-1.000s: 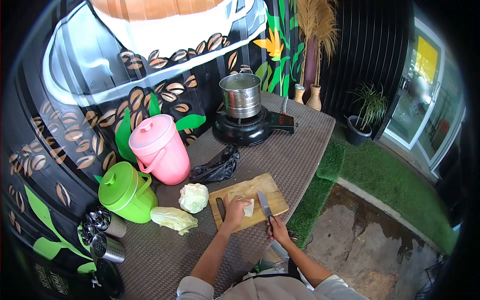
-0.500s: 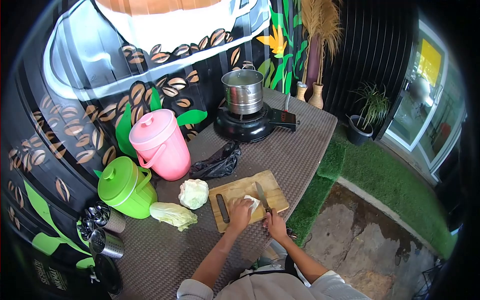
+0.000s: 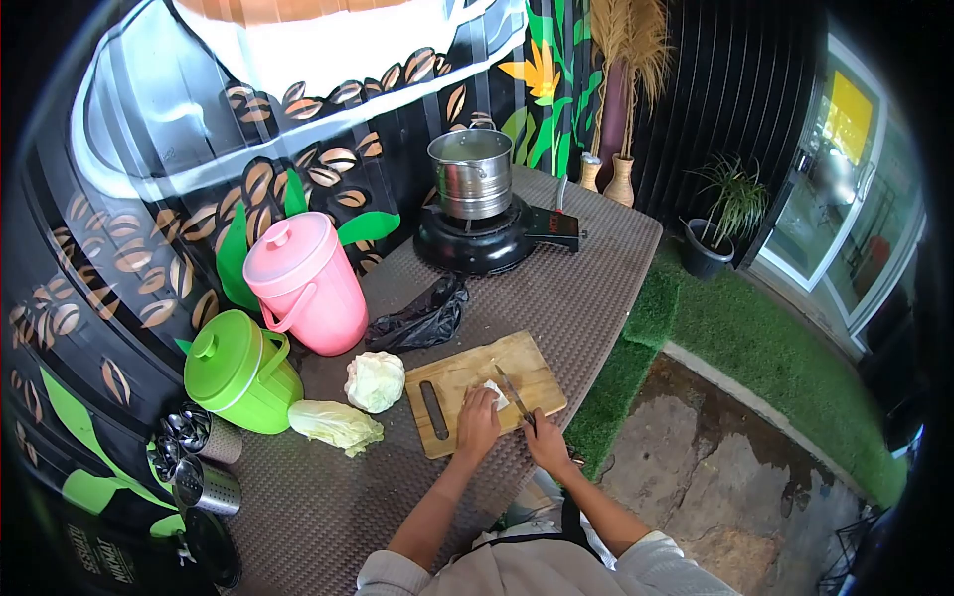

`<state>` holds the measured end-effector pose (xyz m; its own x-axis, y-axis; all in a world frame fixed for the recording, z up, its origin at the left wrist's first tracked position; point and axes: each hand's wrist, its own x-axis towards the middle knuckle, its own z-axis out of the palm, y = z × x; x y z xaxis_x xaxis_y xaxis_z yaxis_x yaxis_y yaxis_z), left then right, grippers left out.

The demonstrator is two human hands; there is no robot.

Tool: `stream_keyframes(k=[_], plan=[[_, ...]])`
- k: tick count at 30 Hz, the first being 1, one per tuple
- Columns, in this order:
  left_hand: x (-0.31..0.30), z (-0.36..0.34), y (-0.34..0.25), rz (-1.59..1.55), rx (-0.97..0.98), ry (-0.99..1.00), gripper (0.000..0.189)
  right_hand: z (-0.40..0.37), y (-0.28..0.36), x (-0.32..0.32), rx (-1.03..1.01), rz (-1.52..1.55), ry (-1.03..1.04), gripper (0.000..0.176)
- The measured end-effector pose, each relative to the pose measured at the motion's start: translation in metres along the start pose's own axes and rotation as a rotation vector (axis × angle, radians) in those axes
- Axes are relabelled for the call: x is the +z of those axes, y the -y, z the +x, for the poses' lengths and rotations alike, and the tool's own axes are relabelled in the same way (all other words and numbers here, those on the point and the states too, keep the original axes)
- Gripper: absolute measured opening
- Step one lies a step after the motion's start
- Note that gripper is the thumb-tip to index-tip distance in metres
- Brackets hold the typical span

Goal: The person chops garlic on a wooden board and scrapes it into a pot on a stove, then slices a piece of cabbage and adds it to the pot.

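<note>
My right hand is closed around the dark handle of a kitchen knife, its blade slanting away from me over the wooden cutting board. The blade lies right beside a small white piece of food. Bent fingers of my left hand press on this piece from the left and partly cover it. Just left of the board sit a round, pale cabbage and an elongated napa cabbage.
A steel pot stands on a black portable stove at the back. Behind the board lies a black plastic bag. Pink and green lidded buckets line the wall side, near metal cutlery holders.
The view has shifted slightly. The knife's tip now sits a little closer to the white piece, and my left hand stays on it.
</note>
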<state>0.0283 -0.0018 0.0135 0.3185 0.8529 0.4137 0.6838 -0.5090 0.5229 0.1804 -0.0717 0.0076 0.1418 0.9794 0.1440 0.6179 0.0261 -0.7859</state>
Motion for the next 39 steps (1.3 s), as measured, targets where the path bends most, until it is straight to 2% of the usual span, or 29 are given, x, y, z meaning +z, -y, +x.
stream_keyframes(k=[3,5,7,8,10,18,21,26,29,36,39], plan=[[0.001,0.001,0.004,-0.058,0.028,0.010,0.020,0.000,0.009,0.001,0.052,-0.043,0.013,0.022],[0.002,-0.001,0.004,-0.091,0.038,-0.005,0.023,0.000,0.012,0.003,0.122,-0.168,0.106,0.026],[-0.001,-0.002,-0.004,-0.228,-0.097,-0.027,0.026,-0.001,0.015,0.005,0.116,-0.199,0.110,0.026],[-0.001,-0.002,-0.002,-0.229,-0.099,-0.025,0.026,-0.002,0.016,0.006,0.109,-0.231,0.112,0.027],[0.004,-0.002,0.006,-0.038,0.025,0.019,0.031,-0.003,0.018,0.006,0.116,-0.258,0.134,0.027],[0.002,-0.003,0.006,0.076,-0.003,0.083,0.035,-0.002,0.017,0.013,0.113,-0.360,0.188,0.027],[0.002,-0.002,0.003,0.083,-0.017,0.099,0.038,-0.002,0.032,0.016,0.198,-0.408,0.210,0.027],[0.000,0.000,0.003,0.128,-0.022,0.126,0.043,0.006,0.043,0.007,0.281,-0.406,0.334,0.044],[-0.002,0.002,0.002,0.136,-0.034,0.144,0.044,0.011,0.042,-0.003,0.259,-0.410,0.387,0.046],[0.002,0.001,0.004,0.087,-0.056,0.129,0.043,0.024,0.039,0.003,0.267,-0.416,0.391,0.041],[0.001,0.002,0.003,0.052,-0.050,0.120,0.042,0.040,0.034,0.002,0.230,-0.381,0.365,0.033]])
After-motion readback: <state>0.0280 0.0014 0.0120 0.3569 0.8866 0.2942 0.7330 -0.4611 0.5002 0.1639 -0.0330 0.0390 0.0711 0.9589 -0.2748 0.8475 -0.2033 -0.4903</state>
